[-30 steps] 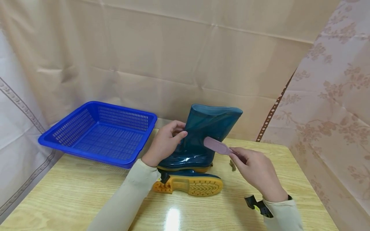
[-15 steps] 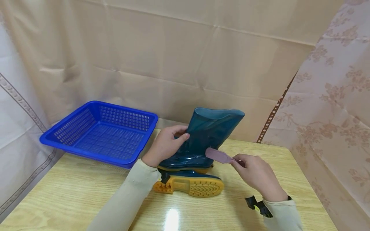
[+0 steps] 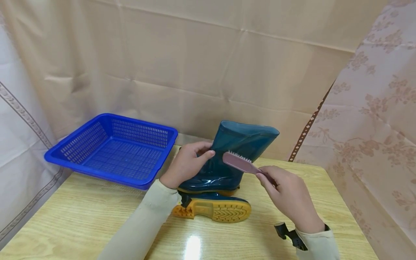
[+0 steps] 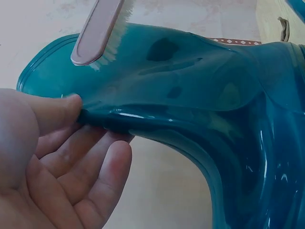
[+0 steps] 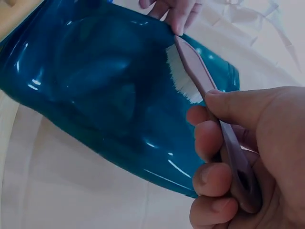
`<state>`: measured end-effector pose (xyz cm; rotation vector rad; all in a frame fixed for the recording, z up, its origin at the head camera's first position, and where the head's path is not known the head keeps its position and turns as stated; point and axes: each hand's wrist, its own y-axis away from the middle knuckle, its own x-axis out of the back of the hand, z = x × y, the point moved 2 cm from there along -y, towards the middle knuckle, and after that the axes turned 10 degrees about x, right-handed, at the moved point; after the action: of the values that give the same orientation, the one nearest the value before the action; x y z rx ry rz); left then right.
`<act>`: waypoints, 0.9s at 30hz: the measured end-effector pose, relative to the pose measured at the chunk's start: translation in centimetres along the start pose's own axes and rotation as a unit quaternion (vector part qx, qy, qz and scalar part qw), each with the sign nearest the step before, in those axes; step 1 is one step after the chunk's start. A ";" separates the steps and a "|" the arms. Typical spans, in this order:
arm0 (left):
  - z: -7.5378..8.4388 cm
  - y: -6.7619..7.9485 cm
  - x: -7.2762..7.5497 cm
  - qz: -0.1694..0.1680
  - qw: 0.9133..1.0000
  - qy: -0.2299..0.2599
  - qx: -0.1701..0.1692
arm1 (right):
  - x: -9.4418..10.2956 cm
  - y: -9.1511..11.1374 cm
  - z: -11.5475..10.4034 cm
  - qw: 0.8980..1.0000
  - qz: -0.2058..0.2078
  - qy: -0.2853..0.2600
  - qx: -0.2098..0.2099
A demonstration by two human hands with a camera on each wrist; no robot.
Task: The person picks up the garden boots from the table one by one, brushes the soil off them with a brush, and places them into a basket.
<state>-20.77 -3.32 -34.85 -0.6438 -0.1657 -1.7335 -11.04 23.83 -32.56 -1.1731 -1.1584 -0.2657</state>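
Note:
A dark teal rubber boot [image 3: 224, 169] stands on the table, its shaft leaning a little to the right. My left hand [image 3: 190, 160] pinches the front edge of the shaft between thumb and fingers; in the left wrist view the thumb lies on the near face of the boot [image 4: 190, 81]. My right hand [image 3: 287, 195] grips the handle of a pink brush [image 3: 238, 162] with white bristles. In the right wrist view the bristles of the brush [image 5: 195, 67] face the shaft, right at its surface. A second boot [image 3: 221, 209] lies on its side in front, yellow sole toward me.
A blue plastic basket [image 3: 110, 155] with slotted walls sits at the left of the wooden table [image 3: 97, 213]. A beige cloth [image 3: 182, 65] hangs behind, and a floral cloth [image 3: 383, 108] hangs on the right.
The brush went down along the shaft, then back up and slightly left, its bristles now showing. The boot's shaft has tipped a little further right. My left hand keeps its hold.

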 end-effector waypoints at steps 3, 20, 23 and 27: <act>0.0 0.0 0.0 -0.004 1.000 0.003 -0.005 | 0.0 0.0 -0.1 1.000 0.006 0.005 0.006; 0.0 0.0 0.2 -0.001 1.000 -0.003 -0.001 | -1.4 0.1 1.3 0.988 -0.109 -0.034 -0.103; -0.1 0.0 0.2 0.002 1.000 -0.006 0.002 | -1.7 0.3 1.5 0.979 -0.153 -0.046 -0.129; -0.1 -0.1 0.2 0.004 1.000 -0.009 0.004 | -1.9 0.6 1.8 0.964 -0.203 -0.065 -0.157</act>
<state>-20.91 -3.50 -34.84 -0.6535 -0.1827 -1.7187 -12.54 24.83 -34.58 -1.2309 -1.5098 -0.7168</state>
